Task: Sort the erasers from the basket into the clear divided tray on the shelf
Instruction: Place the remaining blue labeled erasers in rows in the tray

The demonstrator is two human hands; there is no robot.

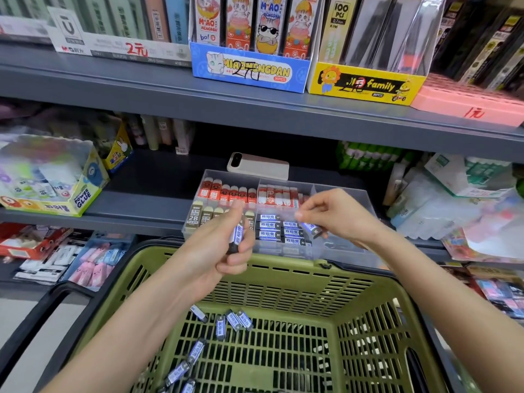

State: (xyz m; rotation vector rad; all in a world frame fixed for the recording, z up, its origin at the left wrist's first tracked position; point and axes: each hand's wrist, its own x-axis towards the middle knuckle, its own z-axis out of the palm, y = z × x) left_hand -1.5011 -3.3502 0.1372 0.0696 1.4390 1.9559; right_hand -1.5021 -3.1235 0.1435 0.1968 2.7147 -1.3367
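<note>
Head view: left hand [224, 245] is clutching an eraser [237, 235], right hand [337, 217] pinching a second eraser [312, 228]
Its light fingertip pinch is risking a drop outside the clear tray [354, 199]

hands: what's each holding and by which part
Left hand grips a blue eraser around its middle; right hand pinches a second eraser by its upper end.

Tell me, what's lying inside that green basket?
Loose blue-and-white erasers lie scattered on the slatted floor of the green basket, mostly toward its left side. The left forearm covers part of that side, so anything beneath it cannot be seen.
</note>
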